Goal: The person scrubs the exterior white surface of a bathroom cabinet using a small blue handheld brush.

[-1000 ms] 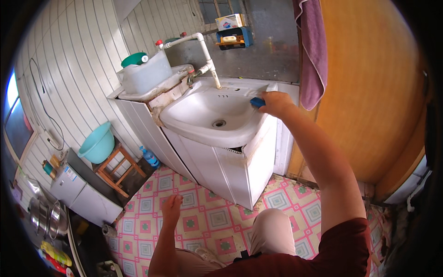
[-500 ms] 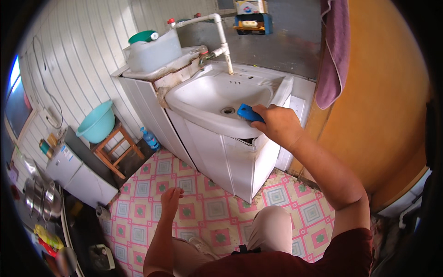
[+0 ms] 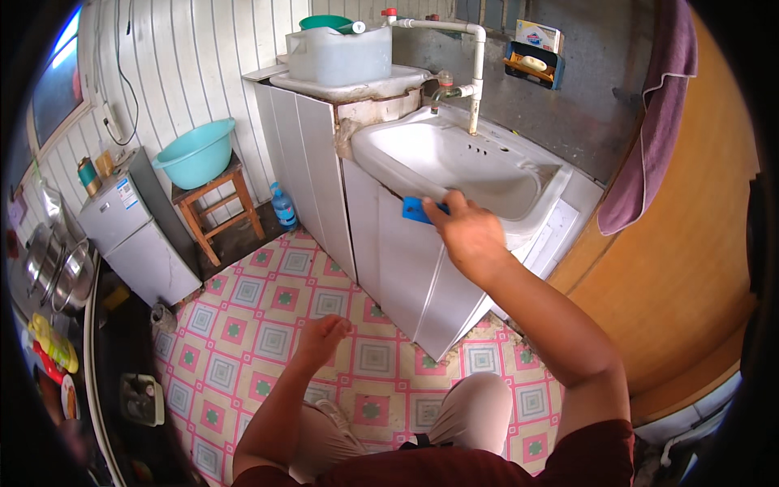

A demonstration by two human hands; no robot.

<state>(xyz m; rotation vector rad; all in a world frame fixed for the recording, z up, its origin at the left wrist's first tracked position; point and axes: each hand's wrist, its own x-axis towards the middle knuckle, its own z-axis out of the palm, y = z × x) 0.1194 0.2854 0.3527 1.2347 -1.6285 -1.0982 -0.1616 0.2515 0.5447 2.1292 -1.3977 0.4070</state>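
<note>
My right hand (image 3: 471, 234) is closed around a small blue scrub brush (image 3: 417, 210), held by the front rim of the white sink (image 3: 381, 166). The brush's bristle side is turned out of sight, against or just over the outer front edge. I cannot tell whether it touches. Behind it, the basin is white with a few overflow holes, and a tap (image 3: 446, 93) with white piping rises at its back. My left hand (image 3: 323, 337) hangs above the patterned floor with its fingers curled in, and nothing shows in it.
Left of the sink, a translucent water tank (image 3: 341, 58) sits on a ledge. A turquoise basin (image 3: 195, 152) rests on a wooden stool (image 3: 227, 203), with a blue bottle (image 3: 283, 207) nearby. A purple towel (image 3: 653, 154) hangs beside a wooden door (image 3: 673, 268). A small fridge (image 3: 134, 235) stands left.
My right hand has brought the brush from the inner side of the sink's front rim to its outer edge. The view has turned left, and my left hand stays low with curled fingers.
</note>
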